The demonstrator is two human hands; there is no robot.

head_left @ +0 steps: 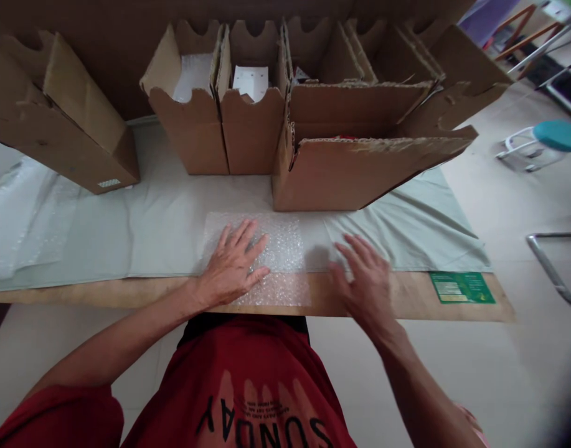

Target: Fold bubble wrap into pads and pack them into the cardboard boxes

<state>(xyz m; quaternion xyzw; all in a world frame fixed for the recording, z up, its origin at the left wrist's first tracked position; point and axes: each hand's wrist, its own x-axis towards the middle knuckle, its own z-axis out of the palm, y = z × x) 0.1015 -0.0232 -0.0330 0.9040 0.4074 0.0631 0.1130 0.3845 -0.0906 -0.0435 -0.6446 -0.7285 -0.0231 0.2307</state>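
Right now the left hand lies flat and open, palm down, fingers spread, pressing on a sheet of bubble wrap. That sheet stretches out from under the left hand toward the right hand, spread over a pale green cloth, its near edge reaching onto the bare wooden edge of the bench. The right hand is open too, fingers extended and slightly blurred, holding nothing; it hovers just beside the sheet's far edge, and whether it touches the cloth cannot be told. Beyond both hands stand open cardboard boxes: a large one just ahead of the right hand, two narrower ones ahead of the left. Well out past the left hand sits another box, and more bubble wrap lies there on the cloth. A green card rests on the bench beyond the right hand.
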